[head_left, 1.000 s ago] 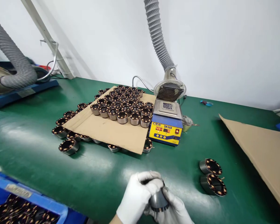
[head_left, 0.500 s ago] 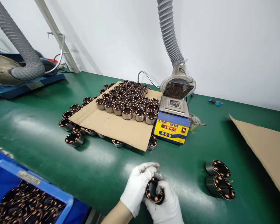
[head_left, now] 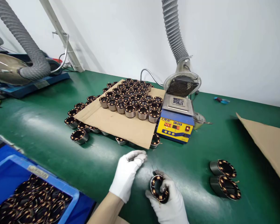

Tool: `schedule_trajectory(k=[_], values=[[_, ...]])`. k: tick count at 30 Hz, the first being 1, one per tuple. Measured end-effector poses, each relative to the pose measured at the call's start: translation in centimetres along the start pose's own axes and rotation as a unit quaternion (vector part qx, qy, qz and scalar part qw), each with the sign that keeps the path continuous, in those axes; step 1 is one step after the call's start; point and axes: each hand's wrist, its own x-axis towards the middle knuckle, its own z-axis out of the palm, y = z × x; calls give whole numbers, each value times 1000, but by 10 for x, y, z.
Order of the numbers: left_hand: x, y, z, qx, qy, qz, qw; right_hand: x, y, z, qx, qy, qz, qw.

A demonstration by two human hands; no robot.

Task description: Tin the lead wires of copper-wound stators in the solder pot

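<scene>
My gloved right hand [head_left: 170, 199] holds a motor stator [head_left: 153, 190], a steel ring with copper windings, with the thumb inside its opening. A few thin wire ends stick up from the stator's far edge. To the left and a little farther away is my gloved left hand [head_left: 128, 171], apart from the stator. Its fingers are bent together at the tips; whether anything small is between them I cannot make out. On the right of the bench, two more stators [head_left: 225, 186] lie close together, tilted toward the right.
Many stators [head_left: 130, 111] stand on a cardboard sheet [head_left: 121, 127], with others under its edges. Beside it is a yellow-and-blue solder pot [head_left: 175, 127] below a fume hood [head_left: 182, 85]. A blue crate [head_left: 76, 199] of wound parts sits at lower left; cardboard [head_left: 266, 137] lies right.
My left hand has come away from the stator, moving left and away from me. My right hand still holds the stator, whose wire ends now show. The view has shifted slightly.
</scene>
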Motion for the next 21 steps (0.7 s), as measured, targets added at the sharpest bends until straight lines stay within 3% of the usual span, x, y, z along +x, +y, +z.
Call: schedule_trajectory(k=[2,5,11,16,21], values=[[0,2,-1,52,-12,7,999,0,-1,0,-4,1,-2,1000],[-3,-2,2,109,-79,-29,990,1,-1,-1,-13,-12,-5,1000],[-7,-13,15,62,-60,-95,992,0,0,-2,-30,-23,-1,999],[-8,-11,19,106,-98,-47,988,1,-1,-3,-44,-24,-16,999],[-6,-10,15,154,-68,-11,986,1,5,-2,-78,-34,-43,995]])
